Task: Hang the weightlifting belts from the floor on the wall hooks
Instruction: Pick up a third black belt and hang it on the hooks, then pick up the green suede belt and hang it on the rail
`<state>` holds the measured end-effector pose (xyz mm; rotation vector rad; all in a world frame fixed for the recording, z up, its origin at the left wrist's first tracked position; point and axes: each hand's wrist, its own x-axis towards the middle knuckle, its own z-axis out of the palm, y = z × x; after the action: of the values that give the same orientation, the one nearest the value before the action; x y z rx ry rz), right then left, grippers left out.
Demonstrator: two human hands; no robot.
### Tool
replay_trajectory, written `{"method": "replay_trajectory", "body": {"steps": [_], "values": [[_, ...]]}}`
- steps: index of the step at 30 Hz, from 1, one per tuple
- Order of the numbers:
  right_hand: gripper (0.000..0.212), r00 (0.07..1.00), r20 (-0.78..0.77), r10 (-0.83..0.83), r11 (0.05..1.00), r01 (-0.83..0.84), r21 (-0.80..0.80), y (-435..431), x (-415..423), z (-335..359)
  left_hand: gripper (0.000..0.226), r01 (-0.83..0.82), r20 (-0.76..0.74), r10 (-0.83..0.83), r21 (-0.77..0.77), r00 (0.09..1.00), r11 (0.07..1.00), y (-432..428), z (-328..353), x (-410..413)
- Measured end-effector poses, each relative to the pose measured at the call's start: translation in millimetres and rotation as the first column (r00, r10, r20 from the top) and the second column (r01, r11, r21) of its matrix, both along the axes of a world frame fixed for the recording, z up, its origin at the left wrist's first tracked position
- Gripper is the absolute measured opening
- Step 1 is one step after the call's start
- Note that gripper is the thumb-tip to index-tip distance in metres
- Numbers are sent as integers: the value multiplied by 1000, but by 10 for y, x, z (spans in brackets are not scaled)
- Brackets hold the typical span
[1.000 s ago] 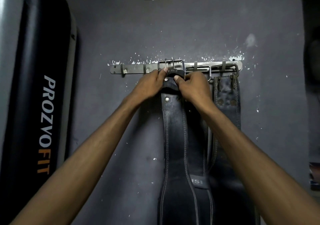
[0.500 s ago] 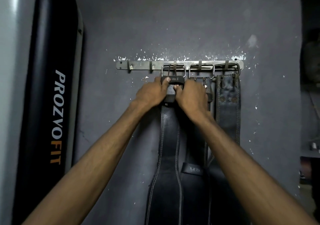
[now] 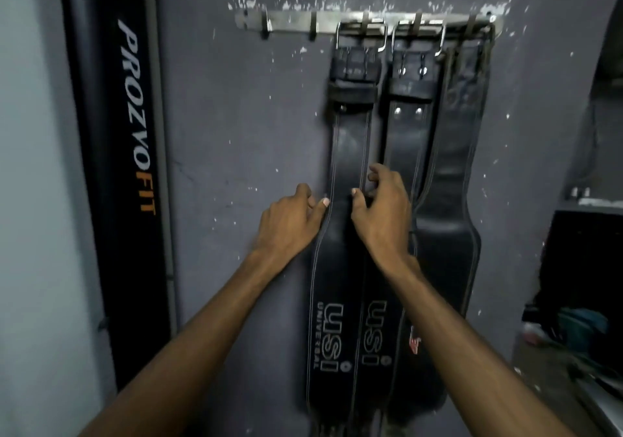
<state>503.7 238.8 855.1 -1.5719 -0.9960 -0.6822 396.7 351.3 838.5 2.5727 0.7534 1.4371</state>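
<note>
Three black leather weightlifting belts hang by their buckles from a metal hook rail [image 3: 290,23] on the grey wall. The left belt [image 3: 349,146] carries white USI lettering, the middle belt [image 3: 409,140] hangs beside it, and the right belt [image 3: 455,173] is the widest. My left hand [image 3: 290,224] rests at the left edge of the left belt, fingers loosely apart. My right hand [image 3: 382,214] lies over that belt's right edge, fingers curled but apart; neither grips anything.
A tall black PROZVOFIT pad [image 3: 131,133] stands against the wall to the left. Two free hooks [image 3: 266,30] remain at the rail's left end. A dark shelf with clutter [image 3: 580,301] fills the right side.
Both hands have let go of the left belt's buckle at the rail and slid down to its mid-section. The belt now hangs on its hook. The camera has moved closer and lower.
</note>
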Motion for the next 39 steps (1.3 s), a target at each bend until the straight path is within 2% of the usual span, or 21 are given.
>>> {"method": "replay_trajectory", "body": {"steps": [3, 7, 11, 16, 20, 23, 25, 30, 34, 37, 39], "values": [[45, 999, -43, 18, 1000, -18, -18, -111, -125, -684, 30, 54, -33, -57, -93, 998, 994, -83, -674, -157], [35, 988, -150, 33, 988, -55, -145, -244, -278, -1832, 29, 72, -102, -99, -241, 990, 968, -175, -1724, -324], [29, 951, -307, 36, 938, -137, -317, -447, -373, -3216, 30, 19, -228, -119, -395, 966, 918, -347, -2940, -492], [24, 861, -509, -15, 861, -248, -443, -866, -521, -5013, 23, -145, -383, -118, -592, 916, 793, -794, -4632, -756], [22, 807, -587, -62, 803, -308, -510, -1394, -746, -6544, 32, -276, -472, -147, -709, 869, 649, -1365, -6178, -1058], [18, 741, -661, -118, 740, -378, -556, -1860, -995, -7664, 15, -344, -481, -165, -790, 861, 508, -1834, -7296, -1336], [16, 687, -705, -178, 687, -426, -589, -2213, -1198, -8466, 13, -384, -489, -186, -827, 852, 411, -2199, -8104, -1538], [15, 587, -737, -335, 566, -499, -656, -3067, -1676, -10304, 25, -464, -489, -243, -872, 838, 155, -3092, -9969, -2052], [13, 608, -670, -425, 423, -522, -741, -3501, -1852, -11468, 26, -462, -426, -308, -885, 851, -54, -3586, -11141, -2208], [17, 719, -593, -361, 267, -530, -805, -3664, -1899, -12168, 18, -467, -411, -310, -874, 858, -135, -3793, -11725, -2168], [30, 804, -526, -277, 212, -482, -850, -3691, -1912, -12559, 15, -465, -400, -311, -869, 862, -168, -3877, -12045, -2117]]}}
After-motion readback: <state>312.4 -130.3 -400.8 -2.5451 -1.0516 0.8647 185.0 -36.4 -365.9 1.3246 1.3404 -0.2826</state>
